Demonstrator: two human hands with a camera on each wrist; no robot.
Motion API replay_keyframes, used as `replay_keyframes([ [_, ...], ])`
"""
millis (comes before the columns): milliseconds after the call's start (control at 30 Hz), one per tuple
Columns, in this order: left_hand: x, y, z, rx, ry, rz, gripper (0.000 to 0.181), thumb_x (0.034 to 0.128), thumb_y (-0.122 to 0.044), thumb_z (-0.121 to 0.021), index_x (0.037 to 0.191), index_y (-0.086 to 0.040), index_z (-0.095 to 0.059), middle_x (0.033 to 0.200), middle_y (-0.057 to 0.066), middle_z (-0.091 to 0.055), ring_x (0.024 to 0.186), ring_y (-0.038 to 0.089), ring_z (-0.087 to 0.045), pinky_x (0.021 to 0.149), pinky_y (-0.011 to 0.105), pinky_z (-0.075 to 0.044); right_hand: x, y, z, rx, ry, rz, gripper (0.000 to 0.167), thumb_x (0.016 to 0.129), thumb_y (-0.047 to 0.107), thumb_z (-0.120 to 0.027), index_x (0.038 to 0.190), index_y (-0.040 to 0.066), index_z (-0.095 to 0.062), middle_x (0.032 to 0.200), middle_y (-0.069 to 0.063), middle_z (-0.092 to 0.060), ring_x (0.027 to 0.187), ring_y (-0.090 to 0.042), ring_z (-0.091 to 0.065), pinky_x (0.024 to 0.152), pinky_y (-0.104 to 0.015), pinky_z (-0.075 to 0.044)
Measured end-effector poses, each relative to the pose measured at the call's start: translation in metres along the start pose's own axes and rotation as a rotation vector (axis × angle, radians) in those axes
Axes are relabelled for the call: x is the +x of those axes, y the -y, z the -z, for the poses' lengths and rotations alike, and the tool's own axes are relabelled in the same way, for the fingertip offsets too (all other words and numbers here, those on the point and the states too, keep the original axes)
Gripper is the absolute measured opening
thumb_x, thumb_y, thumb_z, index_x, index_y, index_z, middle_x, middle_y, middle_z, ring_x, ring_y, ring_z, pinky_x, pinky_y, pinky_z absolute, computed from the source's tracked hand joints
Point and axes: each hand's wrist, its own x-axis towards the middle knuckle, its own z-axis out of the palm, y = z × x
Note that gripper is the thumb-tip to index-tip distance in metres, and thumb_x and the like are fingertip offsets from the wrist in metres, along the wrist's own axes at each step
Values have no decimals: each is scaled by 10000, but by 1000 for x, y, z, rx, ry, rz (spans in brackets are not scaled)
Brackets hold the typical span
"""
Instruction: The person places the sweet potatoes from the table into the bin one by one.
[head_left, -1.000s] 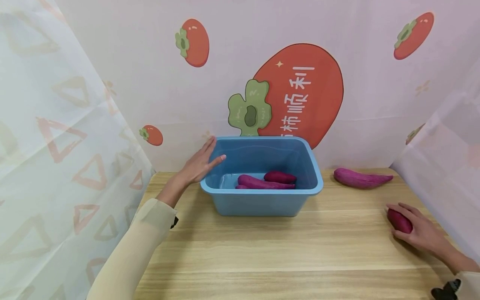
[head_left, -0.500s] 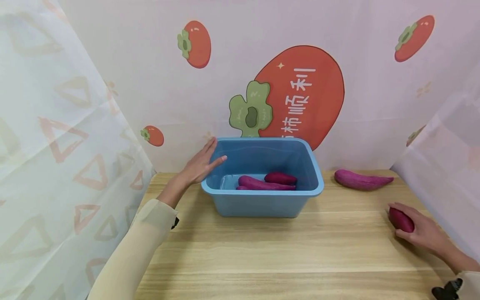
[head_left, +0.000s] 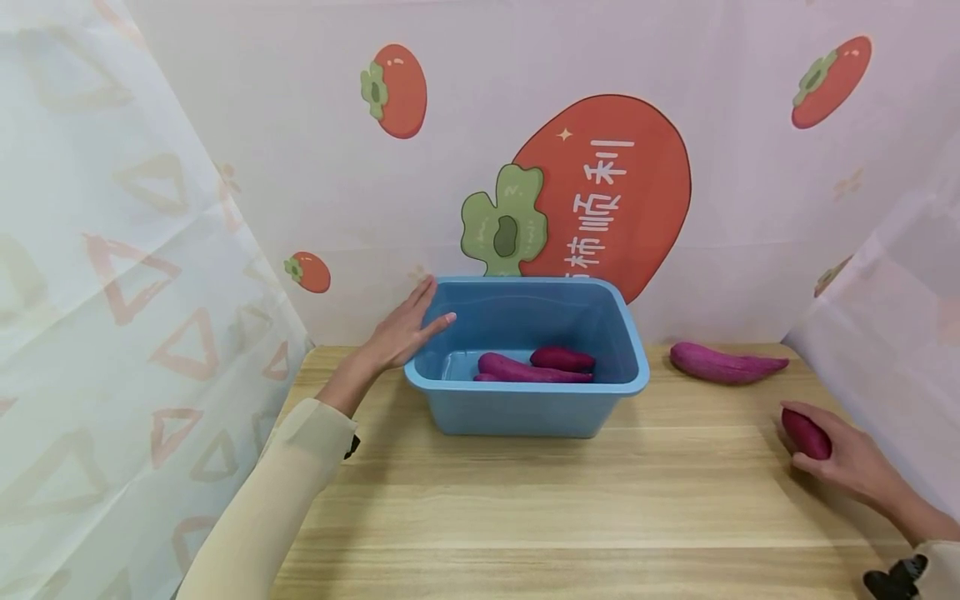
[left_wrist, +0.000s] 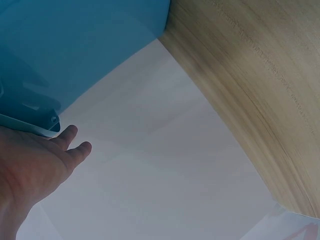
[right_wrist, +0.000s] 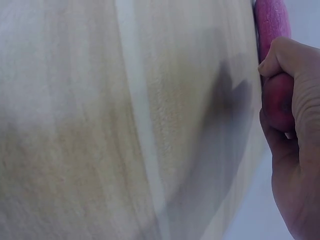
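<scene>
My right hand (head_left: 851,454) grips a short dark purple sweet potato (head_left: 806,433) at the table's right side. In the right wrist view, fingers and thumb wrap this sweet potato (right_wrist: 279,102), and the hand's shadow falls apart from it. A blue plastic tub (head_left: 517,408) stands at the table's back. My left hand (head_left: 397,333) rests on its left rim with straight fingers, the thumb reaching over the inside. The left wrist view shows this palm (left_wrist: 35,162) against the tub's edge (left_wrist: 30,125). Inside lie a long sweet potato (head_left: 525,369), a darker one (head_left: 562,359) and a partly hidden one (head_left: 486,377).
Another long, curved sweet potato (head_left: 723,364) lies to the right of the tub, near the back wall. The wooden table (head_left: 540,508) is bounded by white sheets on the left, back and right, printed with persimmons (head_left: 615,192) and triangles.
My right hand closes further round the sweet potato and raises it slightly from the table. The left hand and tub hold their places; the head view shifts a little.
</scene>
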Motion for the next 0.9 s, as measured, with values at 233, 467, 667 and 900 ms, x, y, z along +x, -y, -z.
replay_keyframes([
  [233,-1,0,0,-6,-2,0,964,1048,-717,-333,1705,-86,-18,1794,71,30,1654,295,-15,1308,580,-120,9,9,7,11,-9,18,905,657,69,-934,1488,81,-574,1391,378,-395,1042,227,-322,618,-214,-431],
  [467,-2,-2,1,-4,-2,1,981,1040,-733,-334,1706,-89,-13,1794,69,30,1654,300,-20,1307,585,-119,22,12,14,-8,-43,55,924,611,5,-937,1465,63,-589,1259,121,-569,979,180,-395,589,-226,-427],
  [667,-2,-3,1,6,-1,2,993,1035,-747,-320,1704,-82,-10,1794,79,30,1653,316,-26,1303,597,-124,33,7,17,-36,-53,100,936,565,9,-951,1431,29,-596,1270,182,-552,932,125,-444,587,-215,-424],
  [900,-2,-3,1,10,2,-1,1006,1031,-761,-307,1702,-75,-5,1793,88,34,1652,324,-21,1304,593,-122,47,14,25,-57,12,72,931,623,26,-946,1473,65,-569,1224,-274,-633,839,21,-477,560,-265,-430],
])
